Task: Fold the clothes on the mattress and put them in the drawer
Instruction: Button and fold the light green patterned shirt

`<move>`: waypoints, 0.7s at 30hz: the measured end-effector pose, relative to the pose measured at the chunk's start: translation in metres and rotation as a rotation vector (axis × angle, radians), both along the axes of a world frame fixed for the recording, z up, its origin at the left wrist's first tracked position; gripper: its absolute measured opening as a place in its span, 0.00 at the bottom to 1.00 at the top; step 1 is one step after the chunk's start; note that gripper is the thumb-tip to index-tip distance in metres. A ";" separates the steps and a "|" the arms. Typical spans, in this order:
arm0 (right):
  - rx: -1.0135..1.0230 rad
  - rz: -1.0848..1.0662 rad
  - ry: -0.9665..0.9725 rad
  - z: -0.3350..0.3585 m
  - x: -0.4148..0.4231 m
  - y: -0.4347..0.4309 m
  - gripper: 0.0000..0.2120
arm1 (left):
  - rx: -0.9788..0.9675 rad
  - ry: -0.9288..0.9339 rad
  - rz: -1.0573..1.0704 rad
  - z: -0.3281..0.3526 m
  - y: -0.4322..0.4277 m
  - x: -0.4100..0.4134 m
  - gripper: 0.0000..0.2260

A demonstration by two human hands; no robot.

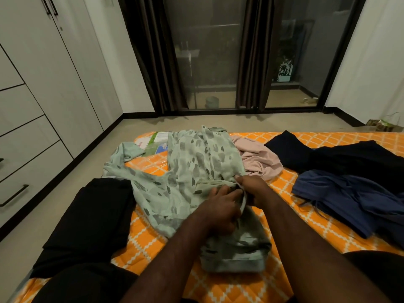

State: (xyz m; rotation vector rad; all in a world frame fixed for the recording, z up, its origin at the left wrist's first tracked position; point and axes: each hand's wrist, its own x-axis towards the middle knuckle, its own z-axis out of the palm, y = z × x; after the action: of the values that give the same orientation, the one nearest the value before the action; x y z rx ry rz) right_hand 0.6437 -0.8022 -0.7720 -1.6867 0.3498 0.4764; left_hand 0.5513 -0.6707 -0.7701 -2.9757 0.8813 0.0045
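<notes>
A pale green garment [192, 167] with dark brush-mark print lies spread across the orange patterned mattress [282, 213]. My left hand [220, 206] and my right hand [253, 189] meet at its middle, fingers curled and pinching a fold of its fabric. A pink garment [260, 158] lies crumpled just behind it. A blue garment [349, 197] and a black garment [341, 158] lie to the right. A folded black piece [91, 221] rests on the mattress's left edge. Drawers [24, 178] with dark handles line the cupboard on the left.
A printed leaflet [157, 138] lies at the mattress's far left corner. Beige floor runs between mattress and cupboard. Dark curtains [153, 53] and glass doors stand behind. A small plant [384, 123] sits at the right wall.
</notes>
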 end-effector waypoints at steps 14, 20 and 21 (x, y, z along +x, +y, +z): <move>0.996 -0.202 -0.234 0.059 0.014 -0.026 0.26 | -0.983 0.002 0.425 0.014 0.059 0.058 0.22; 1.000 0.036 -0.309 0.104 0.051 -0.046 0.30 | -1.063 0.423 0.316 0.003 0.069 0.079 0.25; 0.971 0.061 -0.304 0.111 0.060 -0.048 0.30 | -1.054 0.456 0.289 0.001 0.067 0.081 0.23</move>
State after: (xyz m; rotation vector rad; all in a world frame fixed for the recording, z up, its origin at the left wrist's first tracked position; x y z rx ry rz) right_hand 0.7040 -0.8505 -0.6606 -0.7961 -0.1567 0.3377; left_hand 0.6327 -0.6039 -0.7688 -4.1903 0.5454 0.3412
